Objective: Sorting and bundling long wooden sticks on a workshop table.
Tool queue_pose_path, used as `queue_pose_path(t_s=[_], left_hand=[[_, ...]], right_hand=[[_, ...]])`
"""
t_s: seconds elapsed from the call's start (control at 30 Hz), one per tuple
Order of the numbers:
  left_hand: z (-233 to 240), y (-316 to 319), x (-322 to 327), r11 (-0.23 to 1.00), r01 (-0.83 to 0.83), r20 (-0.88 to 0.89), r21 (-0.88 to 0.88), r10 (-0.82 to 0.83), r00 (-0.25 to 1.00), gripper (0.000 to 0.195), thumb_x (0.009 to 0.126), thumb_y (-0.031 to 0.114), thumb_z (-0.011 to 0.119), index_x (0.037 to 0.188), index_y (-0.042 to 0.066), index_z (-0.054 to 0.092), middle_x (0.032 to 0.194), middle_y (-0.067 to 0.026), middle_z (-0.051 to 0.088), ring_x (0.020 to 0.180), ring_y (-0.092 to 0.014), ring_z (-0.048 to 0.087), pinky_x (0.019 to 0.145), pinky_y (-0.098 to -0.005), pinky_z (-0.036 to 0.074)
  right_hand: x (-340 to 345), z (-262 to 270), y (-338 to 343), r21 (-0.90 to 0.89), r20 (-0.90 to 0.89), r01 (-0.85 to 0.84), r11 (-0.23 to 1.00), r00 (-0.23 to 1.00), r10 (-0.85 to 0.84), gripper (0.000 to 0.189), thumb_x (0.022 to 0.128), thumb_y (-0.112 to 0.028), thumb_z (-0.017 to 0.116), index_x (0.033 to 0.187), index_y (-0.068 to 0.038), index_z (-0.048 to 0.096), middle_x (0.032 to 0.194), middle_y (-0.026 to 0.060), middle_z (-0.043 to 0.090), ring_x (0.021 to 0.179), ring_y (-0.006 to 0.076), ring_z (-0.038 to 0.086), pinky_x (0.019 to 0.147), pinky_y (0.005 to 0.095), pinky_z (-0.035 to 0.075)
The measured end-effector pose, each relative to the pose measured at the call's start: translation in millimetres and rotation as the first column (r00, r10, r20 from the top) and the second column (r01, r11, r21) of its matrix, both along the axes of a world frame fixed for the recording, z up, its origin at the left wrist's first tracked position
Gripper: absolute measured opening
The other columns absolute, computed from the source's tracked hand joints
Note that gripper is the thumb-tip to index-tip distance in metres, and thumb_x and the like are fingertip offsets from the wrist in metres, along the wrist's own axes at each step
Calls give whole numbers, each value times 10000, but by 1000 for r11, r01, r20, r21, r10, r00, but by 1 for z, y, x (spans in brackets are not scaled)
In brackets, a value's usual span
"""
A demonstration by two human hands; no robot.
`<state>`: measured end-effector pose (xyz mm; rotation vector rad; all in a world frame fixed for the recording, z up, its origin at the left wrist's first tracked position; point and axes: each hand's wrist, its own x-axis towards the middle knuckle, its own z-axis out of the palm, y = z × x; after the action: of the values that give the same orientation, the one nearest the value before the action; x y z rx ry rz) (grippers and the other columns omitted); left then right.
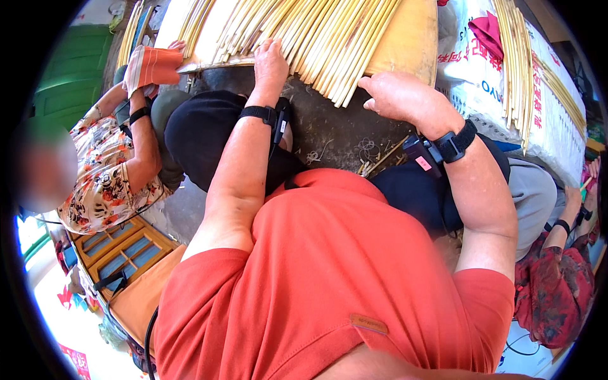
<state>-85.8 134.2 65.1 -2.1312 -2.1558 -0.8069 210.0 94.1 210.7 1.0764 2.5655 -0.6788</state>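
Many thin pale-yellow plant stalks (327, 42) lie side by side on a wooden board (403, 42), their near ends jutting past its front edge. My left hand (271, 64) rests at the board's edge among the stalk ends on the left; its fingertips touch them, and whether it grips any cannot be told. On the right, my right hand (396, 97) is beside the outermost stalk, its index fingertip near or against that stalk. Its other fingers are partly curled, and what lies under them is hidden.
White printed sacks (479, 80) at right carry another row of stalks (515, 71) and a dark pink cloth (488, 35). A co-worker at left holds an orange cloth (159, 66) near more stalks. Another co-worker sits at far right. Scraps (368, 149) litter the floor.
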Motion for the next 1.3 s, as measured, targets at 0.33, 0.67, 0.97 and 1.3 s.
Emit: queue_pose_path(t_s=[0.33, 0.67, 0.97, 1.3], left_hand=[[-1, -6, 1, 993, 68, -198, -98, -87, 976, 389, 900, 136, 536, 1276, 56, 596, 1339, -170, 572, 1243, -357, 502, 1071, -445, 370], [-6, -10, -2, 995, 93, -209, -25, -96, 973, 377, 844, 72, 571, 1216, 66, 633, 1299, -146, 606, 1224, -344, 531, 1048, -424, 409], [-2, -9, -2, 974, 185, -152, -130, -204, 967, 364, 876, 26, 502, 1222, 4, 613, 1299, -182, 599, 1237, -343, 530, 1061, -429, 408], [11, -31, -2, 965, 152, -231, -213, -200, 952, 430, 868, -28, 486, 1284, 19, 583, 1376, -160, 550, 1312, -339, 464, 1116, -404, 362]], right_hand=[[-3, 1, 1, -34, -27, 3, 999, 1000, -4, 285, 892, -218, 641, 1062, 5, 593, 946, 234, 679, 942, 414, 646, 791, 491, 515], [-1, -4, 6, -9, -47, 2, 1000, 999, -2, 295, 882, -221, 644, 1063, 6, 590, 918, 241, 672, 915, 421, 644, 772, 491, 516], [28, -7, -3, -37, -488, 54, 998, 870, -65, 203, 800, -196, 636, 852, 0, 628, 785, 206, 617, 775, 381, 626, 687, 456, 507], [9, -3, 8, 40, -144, 70, 997, 987, -64, 204, 767, -115, 607, 892, 19, 698, 816, 209, 693, 780, 377, 690, 674, 464, 553]])
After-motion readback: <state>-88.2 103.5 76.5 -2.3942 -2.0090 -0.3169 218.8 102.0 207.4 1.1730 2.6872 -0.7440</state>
